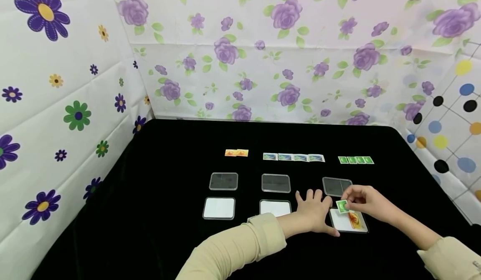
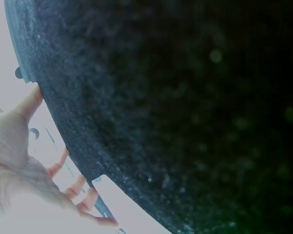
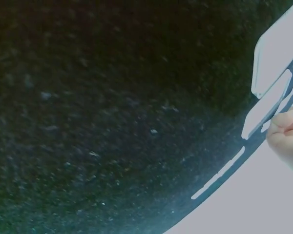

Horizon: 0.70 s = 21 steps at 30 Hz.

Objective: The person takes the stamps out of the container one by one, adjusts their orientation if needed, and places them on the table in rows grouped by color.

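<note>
Between thumb and fingertips, my right hand [image 1: 366,202] pinches a small green stamp-like card [image 1: 342,206] above the left part of a white-based case [image 1: 340,223]. An orange stamp-like card [image 1: 355,220] lies on the right part of that base. Spread fingers mark my left hand [image 1: 313,213], which rests at the case's left edge, thumb near the front corner. In the left wrist view, the left hand [image 2: 24,170] has its fingers extended. Only part of the right hand [image 3: 288,129] shows in the right wrist view; its card cannot be made out there.
Two more white-based cases [image 1: 219,208] [image 1: 275,207] lie to the left. Behind the row are three clear lids [image 1: 223,181] [image 1: 276,183] [image 1: 334,186]. Farther back lie orange cards [image 1: 236,153], blue cards [image 1: 293,157] and green cards [image 1: 355,160] on the black cloth [image 1: 124,213].
</note>
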### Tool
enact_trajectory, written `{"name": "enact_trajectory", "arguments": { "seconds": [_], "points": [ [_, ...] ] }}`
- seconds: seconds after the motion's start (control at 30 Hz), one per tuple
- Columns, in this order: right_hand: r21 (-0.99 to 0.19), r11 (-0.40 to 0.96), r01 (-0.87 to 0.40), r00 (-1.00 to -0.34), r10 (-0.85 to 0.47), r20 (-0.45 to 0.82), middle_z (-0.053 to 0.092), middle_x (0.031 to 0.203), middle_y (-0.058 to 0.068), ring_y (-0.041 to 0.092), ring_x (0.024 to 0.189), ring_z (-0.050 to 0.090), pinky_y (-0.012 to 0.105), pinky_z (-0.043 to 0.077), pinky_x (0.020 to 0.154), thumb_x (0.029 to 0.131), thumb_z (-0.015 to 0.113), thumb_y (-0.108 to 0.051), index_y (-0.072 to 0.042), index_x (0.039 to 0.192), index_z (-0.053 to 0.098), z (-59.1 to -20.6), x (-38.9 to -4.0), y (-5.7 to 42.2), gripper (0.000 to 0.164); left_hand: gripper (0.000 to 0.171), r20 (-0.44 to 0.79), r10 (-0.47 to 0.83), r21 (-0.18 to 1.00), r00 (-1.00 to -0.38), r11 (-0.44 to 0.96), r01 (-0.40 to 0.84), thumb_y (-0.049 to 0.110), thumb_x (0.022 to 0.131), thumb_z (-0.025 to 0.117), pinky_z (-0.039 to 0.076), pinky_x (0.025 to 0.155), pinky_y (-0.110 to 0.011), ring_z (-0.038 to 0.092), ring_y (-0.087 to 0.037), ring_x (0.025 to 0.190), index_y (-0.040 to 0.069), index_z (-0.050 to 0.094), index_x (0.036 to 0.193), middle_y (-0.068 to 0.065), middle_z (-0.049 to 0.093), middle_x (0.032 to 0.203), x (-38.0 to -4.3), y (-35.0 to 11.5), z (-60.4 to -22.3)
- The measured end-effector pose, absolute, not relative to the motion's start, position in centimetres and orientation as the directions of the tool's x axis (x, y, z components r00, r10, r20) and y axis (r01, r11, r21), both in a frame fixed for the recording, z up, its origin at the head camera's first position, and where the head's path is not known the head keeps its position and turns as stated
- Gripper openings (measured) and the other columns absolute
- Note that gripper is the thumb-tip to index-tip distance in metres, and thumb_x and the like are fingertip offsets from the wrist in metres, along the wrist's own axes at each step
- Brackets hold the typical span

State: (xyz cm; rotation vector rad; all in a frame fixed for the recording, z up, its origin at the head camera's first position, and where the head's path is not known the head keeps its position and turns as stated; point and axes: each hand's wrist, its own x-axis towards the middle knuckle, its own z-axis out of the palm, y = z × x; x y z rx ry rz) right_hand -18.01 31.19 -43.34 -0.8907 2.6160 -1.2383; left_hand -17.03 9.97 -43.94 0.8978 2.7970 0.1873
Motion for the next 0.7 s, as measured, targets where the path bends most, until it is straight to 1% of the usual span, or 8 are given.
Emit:
{"name": "enact_trajectory", "arguments": {
  "seconds": [0.1,0.4,0.7],
  "points": [
    [-0.741,0.481,-0.469,-0.814,-0.561,0.151,0.059,0.074,-0.004,0.004,0.061,0.052,0.021,0.044,0.053,0.083,0.066,0.0,-0.005,0.093,0.062,-43.1,-18.4,31.2,0.012,0.065,-0.156,0.575,0.181,-0.803,0.816,0.55,0.068,0.069,0.068,0.033,0.104,-0.053,0.035,-0.017,0.126,0.036,0.047,0.121,0.007,0.041,0.129,-17.0,10.0,-43.9],
    [-0.749,0.46,-0.476,-0.815,-0.55,0.181,0.059,0.071,-0.004,0.007,0.058,0.051,0.023,0.043,0.052,0.083,0.065,0.003,-0.003,0.093,0.062,-42.7,-19.3,31.4,0.012,0.067,-0.149,0.58,0.166,-0.801,0.813,0.557,0.069,0.068,0.067,0.034,0.103,-0.053,0.035,-0.016,0.124,0.036,0.047,0.122,0.008,0.041,0.127,-17.1,10.1,-44.0],
    [-0.761,0.512,-0.399,-0.867,-0.481,0.131,0.061,0.074,-0.003,0.016,0.062,0.056,0.027,0.047,0.055,0.086,0.064,-0.001,0.001,0.095,0.061,-42.0,-20.3,31.8,0.009,0.066,-0.158,0.578,0.183,-0.801,0.814,0.551,0.068,0.068,0.068,0.033,0.104,-0.053,0.035,-0.015,0.124,0.037,0.047,0.123,0.009,0.041,0.127,-17.1,10.1,-43.9]
  ]
}}
